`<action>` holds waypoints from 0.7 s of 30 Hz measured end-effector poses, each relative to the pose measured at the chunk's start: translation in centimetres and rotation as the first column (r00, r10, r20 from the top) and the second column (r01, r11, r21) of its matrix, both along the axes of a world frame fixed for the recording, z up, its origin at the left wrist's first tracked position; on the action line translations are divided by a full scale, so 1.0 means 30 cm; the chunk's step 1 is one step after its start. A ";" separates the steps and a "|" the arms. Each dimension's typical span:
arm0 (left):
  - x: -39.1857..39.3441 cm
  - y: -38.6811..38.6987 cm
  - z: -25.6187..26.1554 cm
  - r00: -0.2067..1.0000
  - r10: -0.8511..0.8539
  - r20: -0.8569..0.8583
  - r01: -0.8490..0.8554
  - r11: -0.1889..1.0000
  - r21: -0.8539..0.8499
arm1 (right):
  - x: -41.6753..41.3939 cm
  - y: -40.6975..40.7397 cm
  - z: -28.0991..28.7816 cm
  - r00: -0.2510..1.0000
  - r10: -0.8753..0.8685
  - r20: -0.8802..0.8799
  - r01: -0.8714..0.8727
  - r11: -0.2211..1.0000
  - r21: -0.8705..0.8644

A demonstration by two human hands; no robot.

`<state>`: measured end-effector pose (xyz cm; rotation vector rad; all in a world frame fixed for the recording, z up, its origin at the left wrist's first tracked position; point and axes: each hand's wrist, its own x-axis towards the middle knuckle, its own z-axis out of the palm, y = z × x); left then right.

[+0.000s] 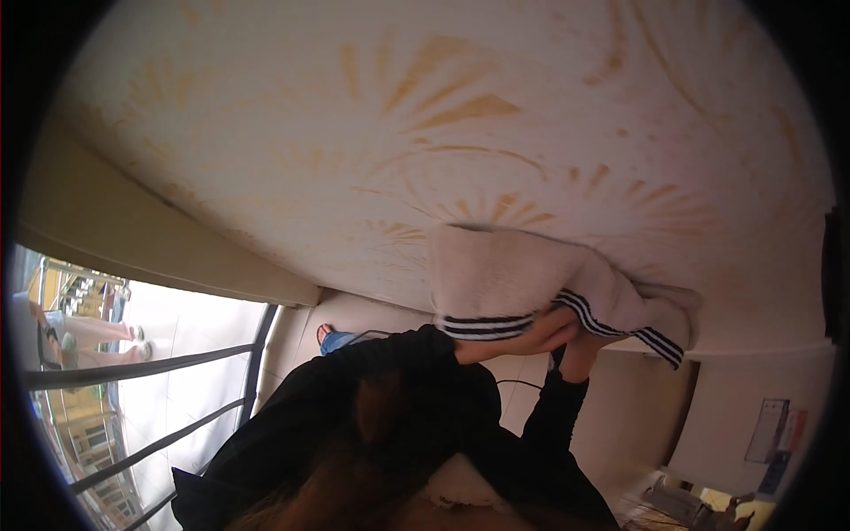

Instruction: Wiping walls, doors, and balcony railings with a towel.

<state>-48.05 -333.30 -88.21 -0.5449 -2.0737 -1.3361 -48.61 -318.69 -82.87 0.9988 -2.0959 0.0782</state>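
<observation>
A pale pinkish, fuzzy fabric piece, possibly a knit garment (505,272), rests on a broad whitish surface patterned in yellow-gold (265,186). Black and white stripes run along its near edge. My left hand (554,330) reaches in from the left beneath that striped edge, its fingers largely covered by the fabric. Close beside it, my right hand (584,350) comes up from below and also disappears under the fabric. Whether either hand grips the fabric cannot be made out. Both forearms wear black sleeves.
A dark-barred window or railing (249,358) stands at the left, with a person's legs (113,342) beyond it. A sandalled foot (323,332) and blue trouser leg show below the surface. A thin black cable (521,382) hangs near my body. Papers (767,430) are fixed at the lower right.
</observation>
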 end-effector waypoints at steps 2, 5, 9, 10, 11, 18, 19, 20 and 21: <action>0.015 -0.015 -0.011 0.999 -0.041 0.013 0.041 0.999 0.021 | -0.034 0.064 0.037 1.000 -0.016 0.011 0.016 1.000 -0.003; -0.025 0.010 -0.006 0.990 -0.121 0.071 0.117 0.991 0.058 | -0.081 0.097 0.056 0.999 -0.027 0.033 0.027 1.000 -0.011; -0.001 -0.072 -0.055 0.962 -0.233 0.146 0.222 0.971 0.089 | -0.032 0.051 0.021 0.997 -0.046 0.064 0.049 0.998 -0.044; -0.007 -0.081 -0.045 0.953 -0.255 0.165 0.243 0.966 0.093 | -0.074 0.034 0.026 0.996 -0.045 0.072 0.049 0.997 -0.057; -0.004 -0.096 -0.036 0.943 -0.277 0.184 0.263 0.960 0.095 | -0.097 0.026 0.034 0.996 -0.044 0.079 0.050 0.996 -0.072; -0.128 -0.117 0.060 0.877 -0.304 0.371 0.301 0.951 0.067 | -0.040 -0.082 -0.004 0.984 0.078 0.160 -0.037 0.969 -0.243; -0.114 -0.129 0.073 0.866 -0.300 0.400 0.301 0.952 0.062 | -0.018 -0.107 -0.017 0.980 0.102 0.171 -0.053 0.961 -0.271; -0.122 -0.143 0.087 0.854 -0.294 0.428 0.299 0.953 0.057 | -0.002 -0.127 -0.021 0.975 0.128 0.182 -0.070 0.952 -0.299; -0.110 -0.205 0.078 0.840 -0.301 0.452 0.311 0.949 0.054 | -0.015 -0.137 -0.020 0.972 0.139 0.188 -0.073 0.944 -0.323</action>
